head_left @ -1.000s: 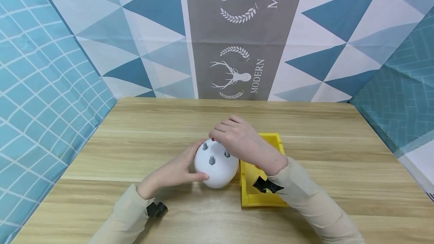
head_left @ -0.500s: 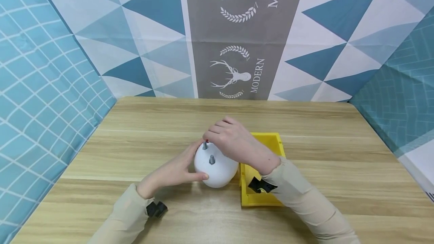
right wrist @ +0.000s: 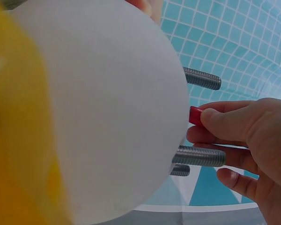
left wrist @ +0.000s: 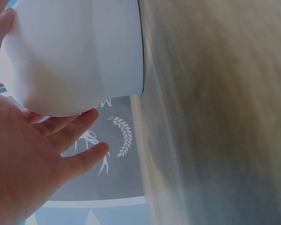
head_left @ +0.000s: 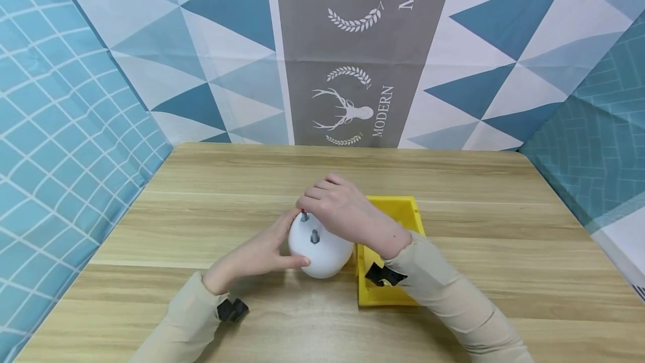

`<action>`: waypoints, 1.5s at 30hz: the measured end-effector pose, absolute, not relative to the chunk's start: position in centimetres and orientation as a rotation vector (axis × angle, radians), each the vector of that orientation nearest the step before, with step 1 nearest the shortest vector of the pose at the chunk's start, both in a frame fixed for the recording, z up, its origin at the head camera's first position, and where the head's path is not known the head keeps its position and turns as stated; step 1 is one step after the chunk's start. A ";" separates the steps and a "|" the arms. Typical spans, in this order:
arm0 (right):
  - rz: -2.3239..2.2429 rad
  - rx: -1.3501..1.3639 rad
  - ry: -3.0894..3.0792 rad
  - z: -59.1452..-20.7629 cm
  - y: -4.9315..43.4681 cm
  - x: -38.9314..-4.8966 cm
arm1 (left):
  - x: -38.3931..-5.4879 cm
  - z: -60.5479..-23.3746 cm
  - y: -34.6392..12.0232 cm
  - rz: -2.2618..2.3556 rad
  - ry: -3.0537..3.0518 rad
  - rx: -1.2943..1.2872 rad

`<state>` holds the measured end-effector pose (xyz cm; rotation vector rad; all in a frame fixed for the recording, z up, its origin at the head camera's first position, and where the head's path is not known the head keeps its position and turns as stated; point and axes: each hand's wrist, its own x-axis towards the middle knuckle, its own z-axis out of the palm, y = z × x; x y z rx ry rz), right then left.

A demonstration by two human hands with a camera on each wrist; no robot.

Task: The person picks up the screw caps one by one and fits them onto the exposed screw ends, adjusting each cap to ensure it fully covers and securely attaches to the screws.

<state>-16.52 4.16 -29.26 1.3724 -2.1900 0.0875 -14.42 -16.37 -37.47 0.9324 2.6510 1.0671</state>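
Note:
A white dome-shaped piece (head_left: 327, 256) stands on the table, with several threaded metal bolts (right wrist: 200, 155) sticking out of its top. My left hand (head_left: 257, 256) holds it at the left side, thumb in front and fingers behind. In the left wrist view, its lower fingers (left wrist: 84, 154) are spread beside the smooth white wall. Over the top, my right hand (head_left: 342, 212) pinches a small red nut (right wrist: 195, 116) between thumb and index finger. That nut is close to the dome's surface among the bolts. From the head view, the right hand covers some bolts.
Just right of the dome is a yellow bin (head_left: 390, 297), partly under my right forearm; what it holds is mostly hidden. The wooden table (head_left: 242, 184) ends at a patterned curtain at the back. A blue tiled curtain (head_left: 65, 128) hangs on the left.
My right hand has shifted left across the dome's top with the red nut, and now hides a bolt on the right that showed earlier. The left hand and the dome have stayed put.

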 end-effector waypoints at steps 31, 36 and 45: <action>0.088 1.401 -2.197 -29.9 3.7 -16.6 | -14.3 -37.5 -16.2 1.074 2.649 0.952; 0.109 1.402 -2.199 -29.9 3.7 -16.5 | -14.2 -37.5 -16.3 1.056 2.668 0.957; 0.147 1.402 -2.204 -30.1 3.7 -16.4 | -14.4 -37.6 -16.3 1.044 2.661 0.981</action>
